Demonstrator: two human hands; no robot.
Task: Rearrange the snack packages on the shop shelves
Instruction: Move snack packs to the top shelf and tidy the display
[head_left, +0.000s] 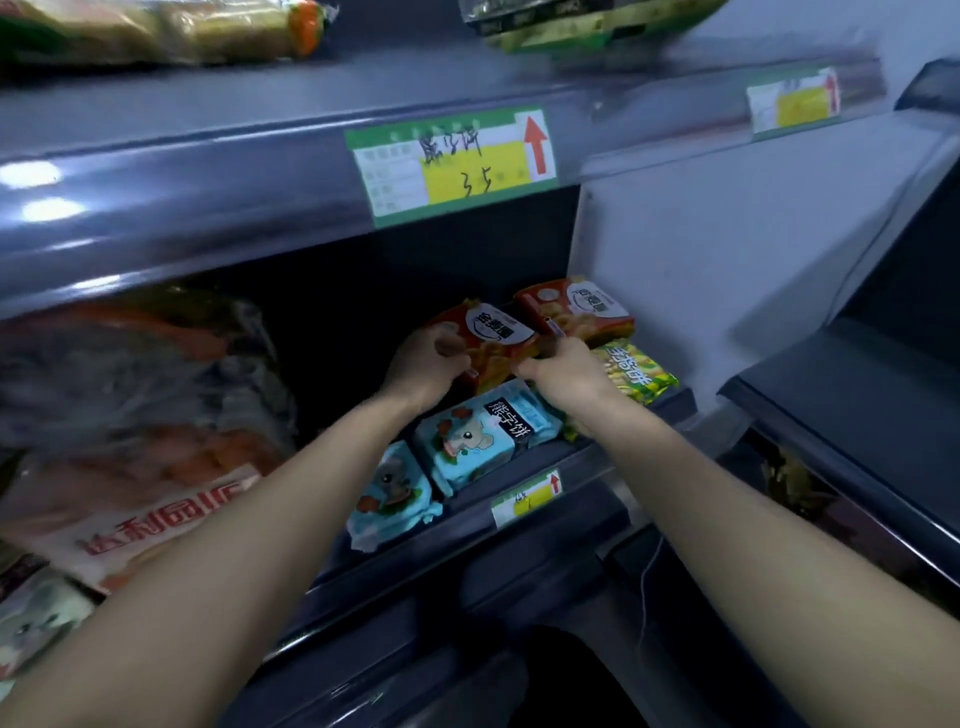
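Both my arms reach into the middle shelf (524, 470). My left hand (423, 361) grips the left edge of a red-orange snack pack (498, 338), tilted up off the stock. My right hand (569, 376) holds the same pack at its right edge. A second red-orange pack (582, 309) lies just behind it to the right. Below my hands a light blue pack with a bear picture (483, 434) lies flat, and another blue pack (392, 491) sits at the shelf front. A yellow-green pack (636, 371) lies right of my right hand.
A large orange-and-white bag (140, 436) fills the left of the shelf. The upper shelf rail carries a green price tag (452, 166); bags lie above it (156, 31). A grey side panel (727, 249) bounds the shelf on the right, with another dark shelf unit (857, 395) beyond.
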